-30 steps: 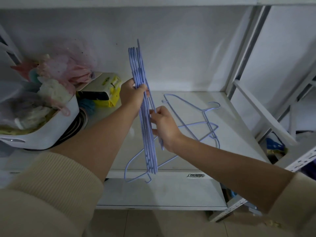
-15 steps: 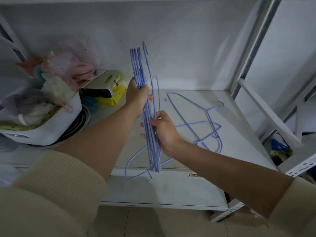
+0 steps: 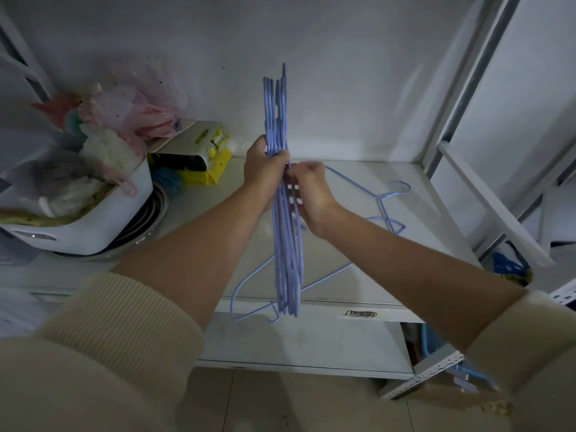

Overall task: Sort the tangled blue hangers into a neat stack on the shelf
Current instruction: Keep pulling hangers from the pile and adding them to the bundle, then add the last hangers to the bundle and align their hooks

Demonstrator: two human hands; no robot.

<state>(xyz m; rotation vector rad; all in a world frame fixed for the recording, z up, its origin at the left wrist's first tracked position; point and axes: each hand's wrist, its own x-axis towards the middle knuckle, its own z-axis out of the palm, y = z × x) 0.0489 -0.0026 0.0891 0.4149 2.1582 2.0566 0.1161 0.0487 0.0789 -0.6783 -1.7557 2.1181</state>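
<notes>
The left hand (image 3: 265,165) clamps the upright hanger bundle (image 3: 285,213) (long axis twelve-to-six); the right hand (image 3: 311,191) pinches it. Loose hangers (image 3: 386,210) lie at three o'clock, nearer the right.

Upright hanger bundle (image 3: 282,194) in both hands, above shelf (image 3: 358,275)

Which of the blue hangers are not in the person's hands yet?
The loose hangers lying flat on the shelf; the others stand upright as a bundle gripped by the left hand and right hand.

Right hand (image 3: 311,194) motion-blurred
</notes>
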